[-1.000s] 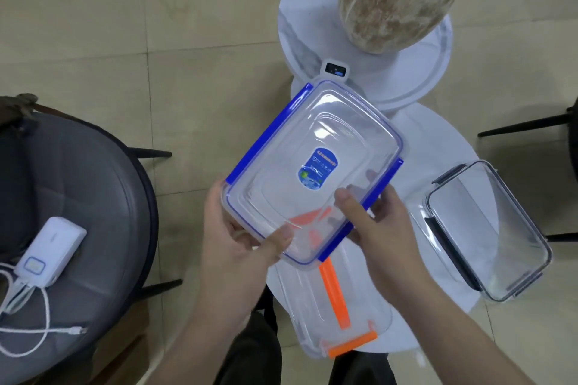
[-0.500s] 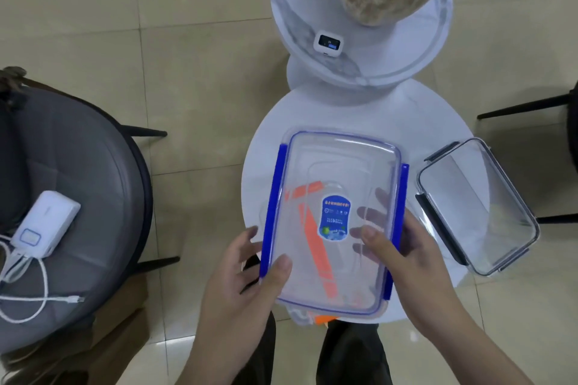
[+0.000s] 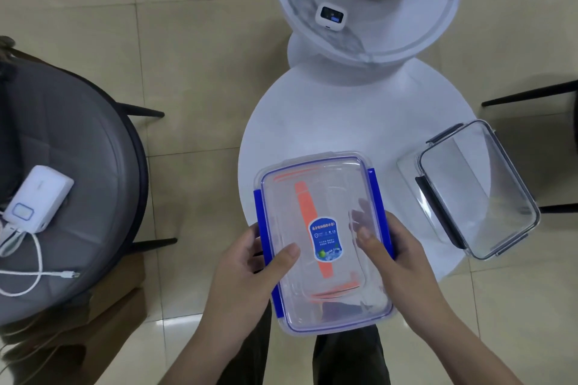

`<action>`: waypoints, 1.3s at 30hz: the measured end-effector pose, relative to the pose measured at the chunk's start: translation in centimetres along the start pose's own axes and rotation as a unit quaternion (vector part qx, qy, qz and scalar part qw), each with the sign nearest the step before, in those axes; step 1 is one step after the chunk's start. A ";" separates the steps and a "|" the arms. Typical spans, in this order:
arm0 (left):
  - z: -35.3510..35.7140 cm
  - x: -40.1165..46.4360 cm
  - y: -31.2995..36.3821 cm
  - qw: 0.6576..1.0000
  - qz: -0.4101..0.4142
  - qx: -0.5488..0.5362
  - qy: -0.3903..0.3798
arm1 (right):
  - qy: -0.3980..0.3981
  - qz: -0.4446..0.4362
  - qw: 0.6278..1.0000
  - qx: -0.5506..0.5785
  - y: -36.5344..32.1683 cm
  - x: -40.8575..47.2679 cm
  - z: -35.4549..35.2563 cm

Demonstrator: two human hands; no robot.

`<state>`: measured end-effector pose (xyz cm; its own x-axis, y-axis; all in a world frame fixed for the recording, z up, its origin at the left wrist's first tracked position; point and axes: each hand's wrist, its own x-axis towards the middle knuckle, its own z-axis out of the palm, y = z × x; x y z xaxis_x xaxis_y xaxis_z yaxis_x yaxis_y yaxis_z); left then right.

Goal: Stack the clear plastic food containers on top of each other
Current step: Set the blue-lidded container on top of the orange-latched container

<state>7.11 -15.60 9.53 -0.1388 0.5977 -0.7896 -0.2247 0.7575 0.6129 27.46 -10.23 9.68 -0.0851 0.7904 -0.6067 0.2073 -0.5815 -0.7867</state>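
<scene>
**Q:** What do your hands have hold of?

**A:** A clear rectangular plastic food container with blue side clips (image 3: 323, 241), in the lower centre of the frame. My left hand (image 3: 250, 262) clasps its left long edge, thumb pressed flat on the lid and the other fingers curled underneath. My right hand (image 3: 397, 256) clasps the right long edge the same way; its fingers show faintly through the plastic.

**Q:** What lies below it?

**A:** A second clear container with orange clips (image 3: 308, 222), seen through the first, lined up directly underneath. Whether the two touch I cannot tell. Both are over the near edge of a round white table (image 3: 344, 112).

**Q:** Anything else nearby?

**A:** At the right of the frame, a third clear container with grey clips (image 3: 469, 191) sits on the table's right edge, apart from my hands. At far left, a white power bank (image 3: 39, 198) with its white cable (image 3: 34, 272) rests on a grey round chair seat (image 3: 72, 166).
</scene>
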 end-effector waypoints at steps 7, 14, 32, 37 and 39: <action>0.2 0.8 -0.8 0.999 0.011 0.017 0.029 | 0.005 0.009 1.000 -0.014 1.1 0.7 0.3; 0.4 1.3 -1.3 0.999 0.009 0.014 0.034 | 0.006 0.006 1.000 -0.029 1.6 1.6 0.4; 0.8 1.7 -2.6 1.000 -0.003 -0.002 0.030 | 0.005 0.009 0.998 -0.054 2.8 2.1 0.3; 0.9 1.7 -2.9 0.999 0.001 0.011 0.035 | 0.013 0.005 0.998 -0.062 3.1 2.3 0.2; 0.9 1.7 -2.9 0.999 0.006 0.017 0.036 | 0.019 0.002 0.998 -0.065 3.2 2.4 0.2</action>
<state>8.37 -16.58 6.41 -0.2103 0.5875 -0.7814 -0.1894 0.7597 0.6221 27.75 -10.27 5.69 -0.0487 0.7965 -0.6026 0.3315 -0.5563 -0.7620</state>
